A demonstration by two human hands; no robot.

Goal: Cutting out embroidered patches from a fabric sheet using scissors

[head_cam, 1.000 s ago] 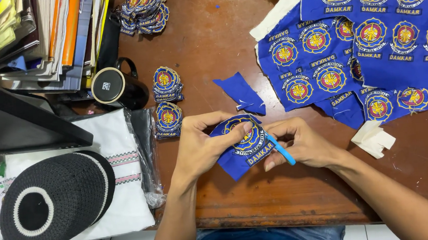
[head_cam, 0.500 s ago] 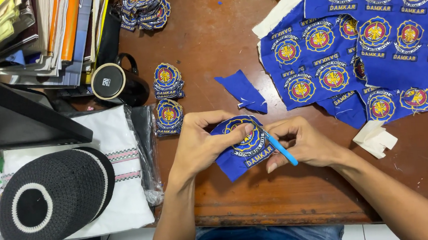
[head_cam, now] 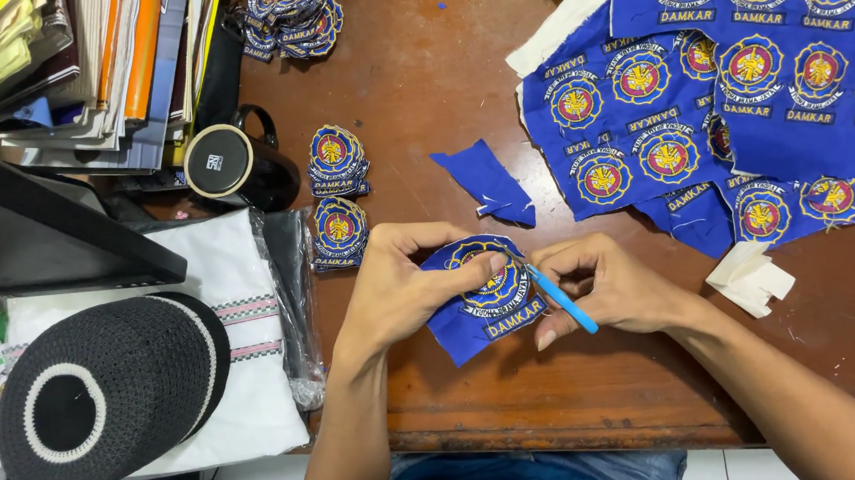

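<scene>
1. Left hand (head_cam: 401, 287) gripped a blue embroidered patch (head_cam: 487, 301) above the wooden table (head_cam: 416, 80).
2. Right hand (head_cam: 611, 287) pinched a blue-handled tool (head_cam: 562, 301), tip touching the patch.

We see a brown wooden desk (head_cam: 416, 80). On it lie a blue sheet of embroidered badges (head_cam: 739, 98), a blue fabric scrap (head_cam: 489, 181), two small stacks of cut badges (head_cam: 337, 191), another pile (head_cam: 291, 14) at the far edge, a black mug (head_cam: 232, 165) and folded white cloth (head_cam: 242, 313).
</scene>
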